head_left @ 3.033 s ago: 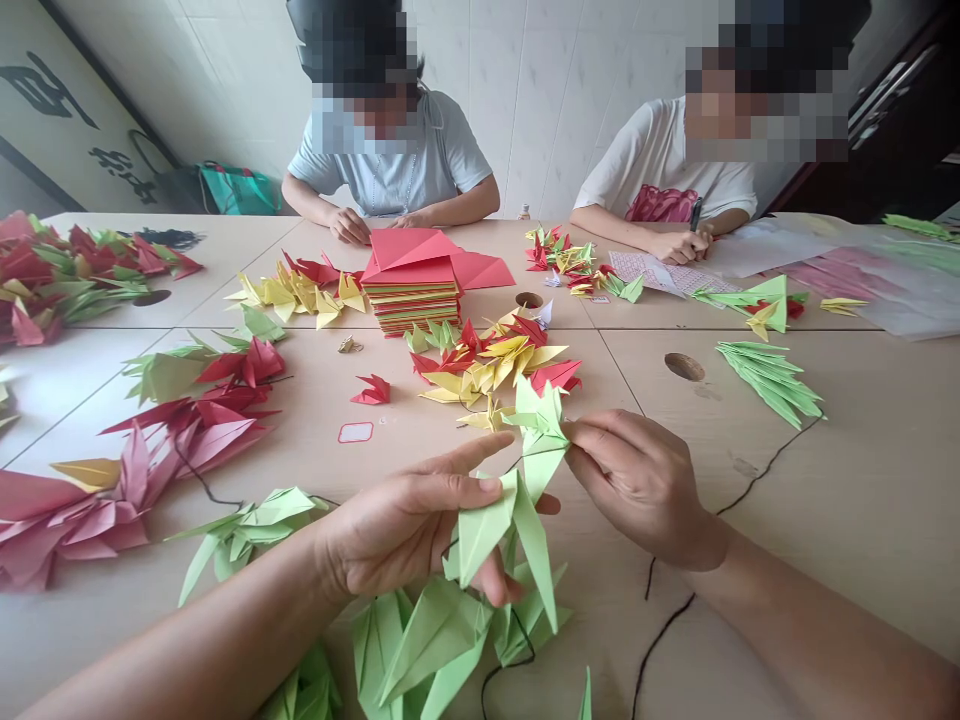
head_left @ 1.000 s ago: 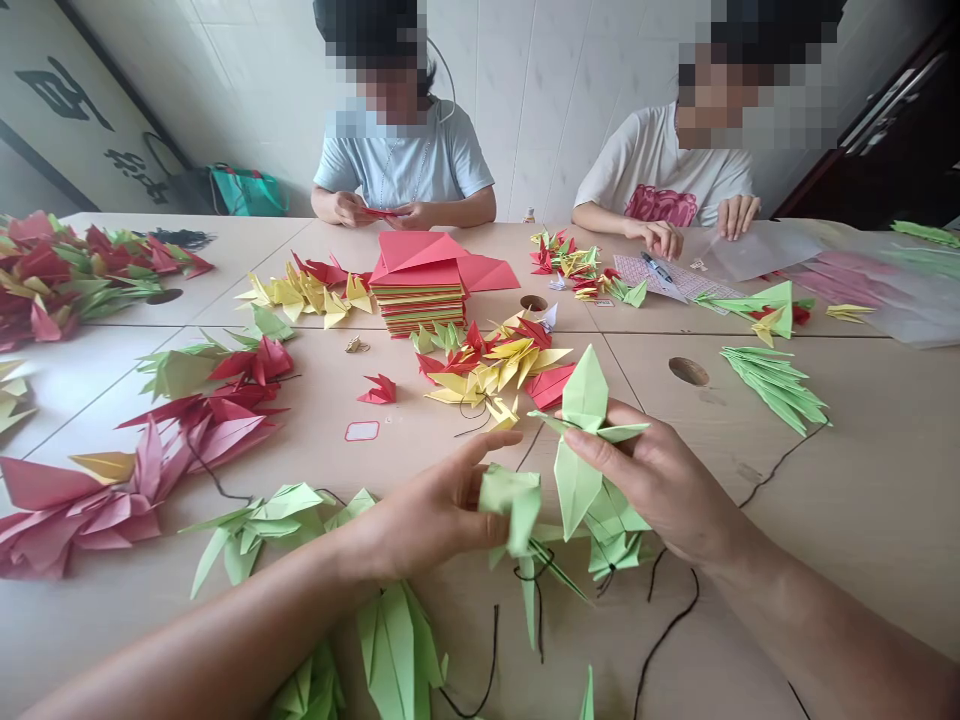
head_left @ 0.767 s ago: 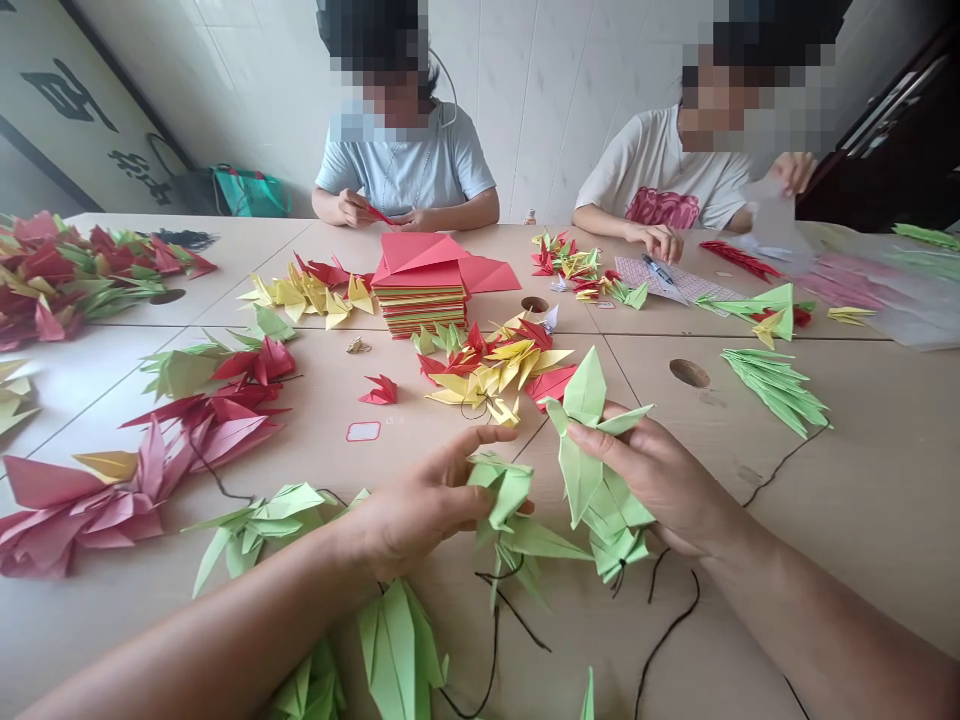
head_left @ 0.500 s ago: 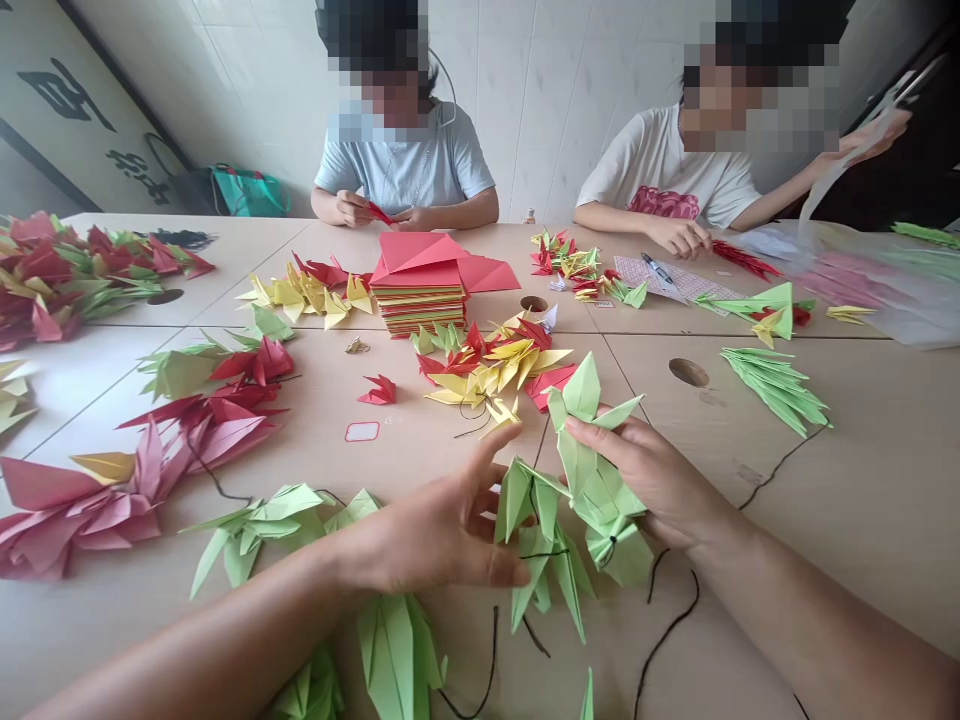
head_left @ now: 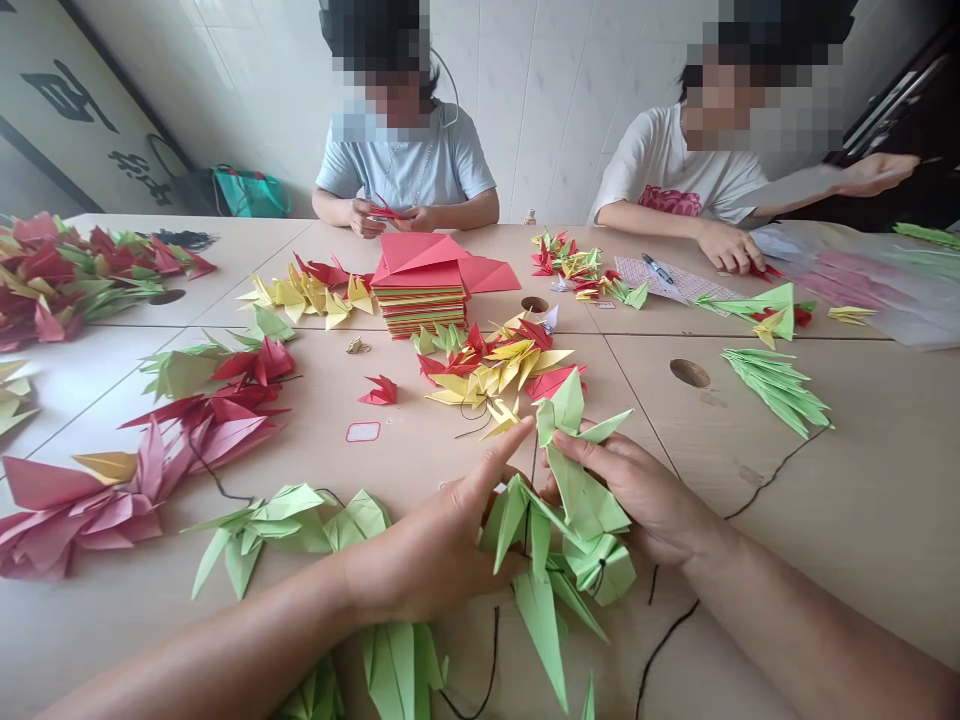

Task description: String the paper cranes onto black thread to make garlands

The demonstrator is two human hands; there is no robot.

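Observation:
My right hand pinches a light green folded paper crane between thumb and fingers. More green cranes on black thread hang below it, one with a dark knot at its end. Close on the left, my left hand is curled round the hanging green cranes, index finger stretched upward; some of its fingers are hidden behind the paper. Under my left forearm lie further green strung cranes. Loose black thread trails over the table near my right forearm.
Strung pink and red cranes lie left, with a larger heap behind. A stack of coloured paper and yellow-red cranes are in the middle. Green folded strips lie right. Two people sit opposite, handling red paper.
The green cranes have shifted slightly down and left, and my left hand has closed in on them. Opposite right, a person's hand has moved along the table and the raised plastic has dropped.

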